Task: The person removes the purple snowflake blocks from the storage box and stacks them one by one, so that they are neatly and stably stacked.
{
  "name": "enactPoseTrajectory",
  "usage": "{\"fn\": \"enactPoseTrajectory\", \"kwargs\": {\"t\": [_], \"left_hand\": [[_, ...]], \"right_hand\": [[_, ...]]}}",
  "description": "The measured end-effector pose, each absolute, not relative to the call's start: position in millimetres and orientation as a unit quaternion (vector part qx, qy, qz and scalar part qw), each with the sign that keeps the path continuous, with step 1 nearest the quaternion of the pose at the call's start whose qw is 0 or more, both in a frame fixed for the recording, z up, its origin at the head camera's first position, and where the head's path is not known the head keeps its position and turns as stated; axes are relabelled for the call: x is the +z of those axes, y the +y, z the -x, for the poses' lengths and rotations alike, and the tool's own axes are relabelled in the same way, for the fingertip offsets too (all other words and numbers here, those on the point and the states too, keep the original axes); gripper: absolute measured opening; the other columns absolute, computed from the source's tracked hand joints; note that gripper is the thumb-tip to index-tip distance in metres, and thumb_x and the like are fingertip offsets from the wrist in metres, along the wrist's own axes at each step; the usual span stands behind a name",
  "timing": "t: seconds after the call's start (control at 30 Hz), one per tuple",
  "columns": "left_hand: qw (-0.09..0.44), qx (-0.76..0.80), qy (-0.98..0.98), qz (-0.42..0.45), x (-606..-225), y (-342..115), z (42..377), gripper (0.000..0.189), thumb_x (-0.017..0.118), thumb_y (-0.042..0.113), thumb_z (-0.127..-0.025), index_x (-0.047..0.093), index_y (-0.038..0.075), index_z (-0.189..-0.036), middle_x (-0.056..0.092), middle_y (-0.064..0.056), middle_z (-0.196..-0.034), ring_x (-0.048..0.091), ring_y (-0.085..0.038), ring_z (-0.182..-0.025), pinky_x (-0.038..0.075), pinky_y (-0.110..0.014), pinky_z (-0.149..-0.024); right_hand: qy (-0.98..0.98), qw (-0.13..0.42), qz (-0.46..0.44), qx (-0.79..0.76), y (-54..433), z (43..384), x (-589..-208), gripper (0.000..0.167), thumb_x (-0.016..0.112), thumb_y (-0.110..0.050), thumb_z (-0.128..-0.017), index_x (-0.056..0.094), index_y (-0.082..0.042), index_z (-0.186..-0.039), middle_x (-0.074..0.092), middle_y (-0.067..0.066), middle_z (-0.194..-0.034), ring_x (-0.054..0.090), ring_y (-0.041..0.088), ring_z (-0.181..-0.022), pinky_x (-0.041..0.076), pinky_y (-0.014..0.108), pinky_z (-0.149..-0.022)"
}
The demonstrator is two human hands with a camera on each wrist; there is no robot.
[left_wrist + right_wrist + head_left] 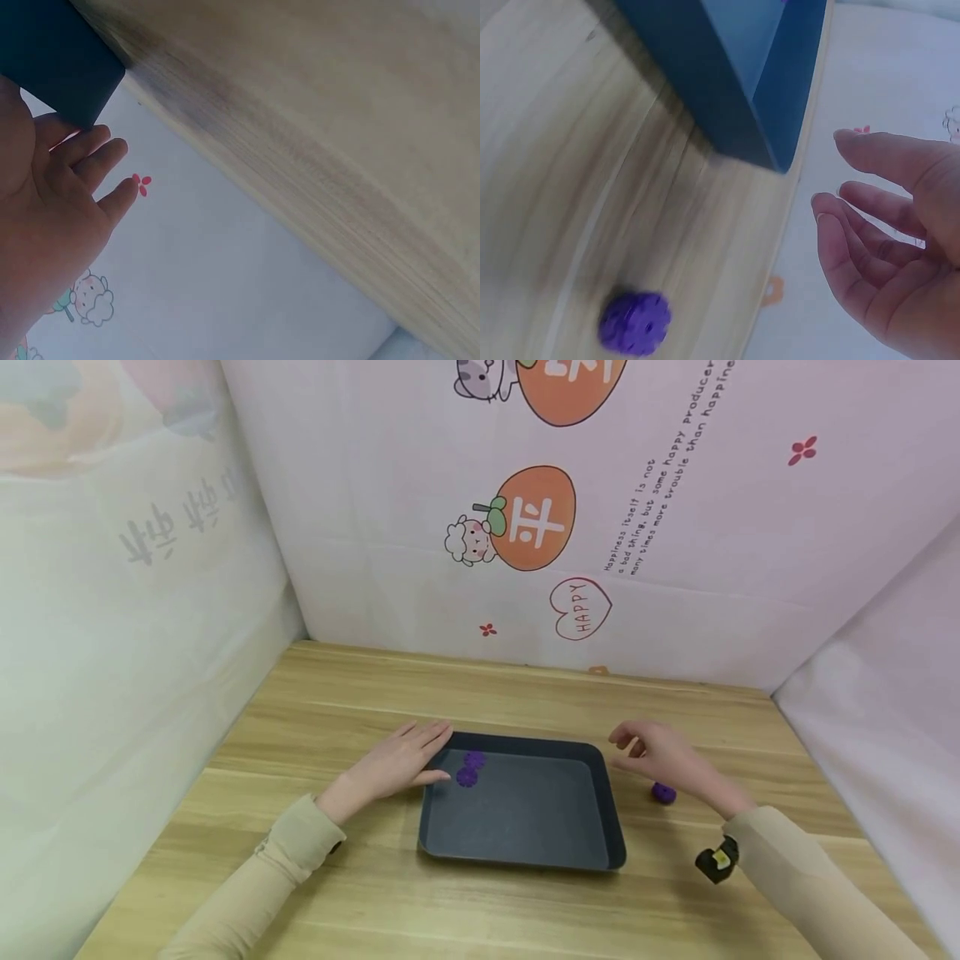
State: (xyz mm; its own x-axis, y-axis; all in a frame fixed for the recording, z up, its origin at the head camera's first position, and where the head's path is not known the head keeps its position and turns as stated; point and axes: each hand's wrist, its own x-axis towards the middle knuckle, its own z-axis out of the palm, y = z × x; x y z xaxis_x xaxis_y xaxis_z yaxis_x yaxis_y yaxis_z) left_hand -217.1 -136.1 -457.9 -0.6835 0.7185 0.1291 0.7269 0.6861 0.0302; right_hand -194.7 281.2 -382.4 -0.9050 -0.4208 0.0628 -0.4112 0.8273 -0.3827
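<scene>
A dark, shallow rectangular tray (525, 810) lies on the wooden table. Two flat purple discs with notched edges (467, 777) sit inside it, close together near its far left corner. My left hand (401, 760) rests at that corner, fingers extended along the rim and thumb reaching over the left side. Beyond the tray's right side hovers my right hand (660, 756), fingers loosely bent with nothing between them. Under its wrist, a small stack of purple notched discs (635, 324) stands on the table, partly covered by the hand in the head view.
The wooden table (360, 893) meets a printed white cloth (375, 527) at the back, and more white cloth hangs on the left and right. A black strap with a small device (717, 860) is on the right wrist.
</scene>
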Motion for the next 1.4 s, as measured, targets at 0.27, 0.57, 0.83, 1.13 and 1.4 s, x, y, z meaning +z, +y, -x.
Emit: {"fn": "enactPoseTrajectory", "kwargs": {"t": [0.27, 0.57, 0.83, 1.13, 1.4], "left_hand": [[0.044, -0.038, -0.917, 0.395, -455, -138, 218, 0.075, 0.049, 0.054, -0.100, 0.035, 0.003, -0.153, 0.035, -0.014, -0.160, 0.037, -0.027, -0.148, 0.031, -0.051, -0.122], [0.054, -0.029, -0.915, 0.398, -455, -137, 219, 0.075, 0.049, 0.054, -0.099, 0.036, 0.003, -0.153, 0.037, -0.014, -0.159, 0.039, -0.027, -0.147, 0.032, -0.052, -0.122], [0.051, -0.028, -0.916, 0.397, -455, -137, 221, 0.076, 0.050, 0.055, -0.098, 0.036, 0.004, -0.153, 0.037, -0.013, -0.159, 0.039, -0.027, -0.147, 0.031, -0.052, -0.122], [0.039, -0.029, -0.917, 0.395, -454, -140, 221, 0.078, 0.049, 0.057, -0.098, 0.035, 0.004, -0.154, 0.036, -0.014, -0.160, 0.037, -0.027, -0.148, 0.029, -0.052, -0.123], [0.039, -0.026, -0.916, 0.397, -451, -142, 219, 0.078, 0.048, 0.057, -0.098, 0.035, 0.004, -0.153, 0.036, -0.014, -0.160, 0.038, -0.027, -0.148, 0.030, -0.052, -0.122]], "right_hand": [[0.947, 0.023, 0.256, -0.192, 251, 205, -383, 0.027, 0.077, -0.022, -0.086, 0.070, -0.003, -0.104, 0.072, 0.011, -0.094, 0.066, 0.010, -0.073, 0.055, 0.022, -0.063], [0.939, 0.031, 0.286, -0.189, 219, 213, -389, 0.026, 0.079, -0.022, -0.085, 0.071, -0.005, -0.103, 0.072, 0.006, -0.092, 0.063, 0.006, -0.070, 0.053, 0.022, -0.062], [0.931, 0.048, 0.306, -0.194, 195, 220, -399, 0.026, 0.079, -0.021, -0.085, 0.071, -0.006, -0.105, 0.073, 0.006, -0.095, 0.064, 0.007, -0.073, 0.055, 0.022, -0.066], [0.913, 0.063, 0.343, -0.211, 169, 221, -409, 0.027, 0.078, -0.020, -0.086, 0.070, -0.003, -0.104, 0.072, 0.012, -0.095, 0.066, 0.014, -0.077, 0.057, 0.023, -0.068], [0.900, 0.088, 0.356, -0.234, 147, 221, -417, 0.028, 0.077, -0.018, -0.086, 0.070, 0.000, -0.106, 0.072, 0.014, -0.099, 0.068, 0.016, -0.080, 0.056, 0.021, -0.069]]}}
